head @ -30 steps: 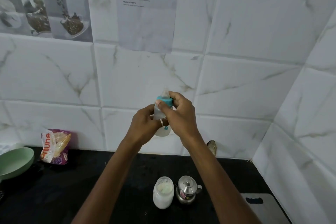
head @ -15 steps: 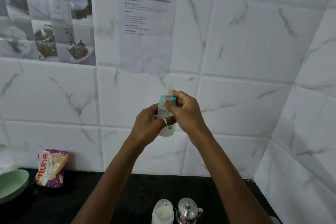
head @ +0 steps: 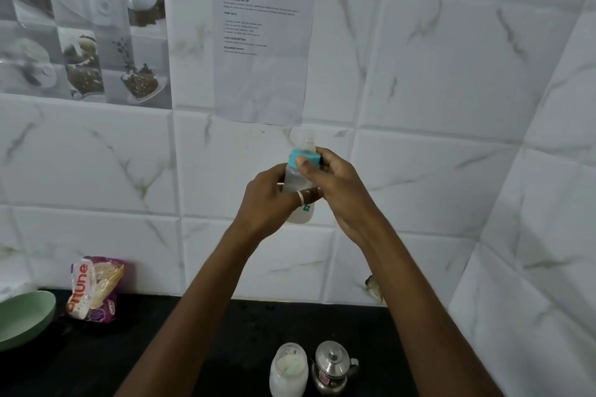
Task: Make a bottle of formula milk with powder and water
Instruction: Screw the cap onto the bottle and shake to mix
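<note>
A small clear baby bottle (head: 295,182) with a teal collar and a clear teat is held upright in the air in front of the tiled wall. My left hand (head: 269,200), with a ring on one finger, grips the bottle's body. My right hand (head: 332,182) grips the teal collar (head: 304,157) with thumb and fingers. Pale liquid shows in the bottle's lower part. On the black counter below stand a glass jar of white powder (head: 288,370) and a small steel lidded pot (head: 332,367).
A green bowl (head: 22,317) sits at the left counter edge, and a snack packet (head: 93,288) leans on the wall beside it. A printed sheet (head: 263,48) and a "WS 07" label hang on the wall. The tiled wall turns a corner at the right.
The view tilted up and then partly back down. Both hands stay on the bottle; my right thumb has shifted slightly on the collar.
</note>
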A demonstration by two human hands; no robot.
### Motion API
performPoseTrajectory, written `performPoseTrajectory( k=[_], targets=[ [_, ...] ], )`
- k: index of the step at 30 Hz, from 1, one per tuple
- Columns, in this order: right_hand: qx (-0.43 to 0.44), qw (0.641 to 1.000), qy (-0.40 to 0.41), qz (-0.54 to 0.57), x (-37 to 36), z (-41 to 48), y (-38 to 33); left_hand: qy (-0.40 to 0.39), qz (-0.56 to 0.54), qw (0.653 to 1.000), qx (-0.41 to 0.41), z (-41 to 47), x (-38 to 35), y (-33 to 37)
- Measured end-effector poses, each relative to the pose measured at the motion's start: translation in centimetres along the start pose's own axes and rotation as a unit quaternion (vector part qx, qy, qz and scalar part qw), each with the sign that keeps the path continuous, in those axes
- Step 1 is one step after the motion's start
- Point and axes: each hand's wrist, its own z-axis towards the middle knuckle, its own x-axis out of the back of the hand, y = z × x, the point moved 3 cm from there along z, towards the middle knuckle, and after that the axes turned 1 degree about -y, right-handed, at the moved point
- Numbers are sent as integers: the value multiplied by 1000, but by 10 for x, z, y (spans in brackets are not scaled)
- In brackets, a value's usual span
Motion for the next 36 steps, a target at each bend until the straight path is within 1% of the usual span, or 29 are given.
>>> performPoseTrajectory(
  k=[3,6,8,11,12,14,16,17,19,21,22,23,24,25,26,27,28,29,30,31,32,34,35,36],
  targets=[
    [1,999,38,-16,-1,-3,4,30,25,999,-8,-4,-3,-1],
    [10,994,69,-83,-4,-4,8,53,45,998,-6,-8,-4,-4],
    [-6,995,50,-91,-5,-6,12,66,54,996,-7,-8,-4,-5],
    [-46,996,-16,-78,-9,-8,21,69,70,995,-30,-9,-5,-3],
    [-50,995,-24,-77,-10,-10,23,69,78,994,-39,-8,-7,-3],
    [-51,995,-12,-81,-10,-10,25,64,83,993,-48,-9,-9,-4],
    [-51,996,-1,-79,-7,-10,25,40,64,996,-48,-9,-9,-8],
    [-54,997,8,-54,-3,-9,25,26,46,998,-44,-10,-7,-11],
    [-59,996,51,44,10,-5,22,14,7,999,-29,-13,1,-16],
    [-52,975,109,185,23,1,16,32,-32,999,-8,-17,12,-17],
    [-47,967,118,222,25,2,15,55,-53,997,4,-19,18,-17],
    [-47,969,108,219,24,2,15,85,-74,993,17,-21,23,-19],
    [-55,980,69,180,20,0,15,116,-93,988,29,-22,29,-23],
    [-65,991,9,118,14,-3,17,139,-110,983,42,-23,33,-27],
    [-71,994,-37,75,11,-6,20,151,-123,979,54,-23,35,-31],
    [-64,994,-56,75,10,-7,20,153,-132,977,63,-24,36,-35],
    [-51,991,-41,115,11,-7,17,152,-140,976,69,-25,35,-39],
    [-43,981,-2,191,14,-6,14,152,-148,975,73,-27,36,-41],
    [-39,963,41,265,16,-5,14,151,-155,973,75,-28,36,-43],
    [-35,952,66,297,16,-4,15,153,-160,972,76,-30,37,-44],
    [-40,956,61,284,13,-4,16,155,-164,971,76,-31,38,-45],
    [-72,981,-1,183,2,-8,24,159,-169,970,76,-32,39,-46],
    [-82,983,-26,161,-1,-11,27,159,-171,969,77,-32,38,-46],
    [-81,982,-21,167,-2,-10,29,157,-175,969,79,-32,37,-46]
  ],
)
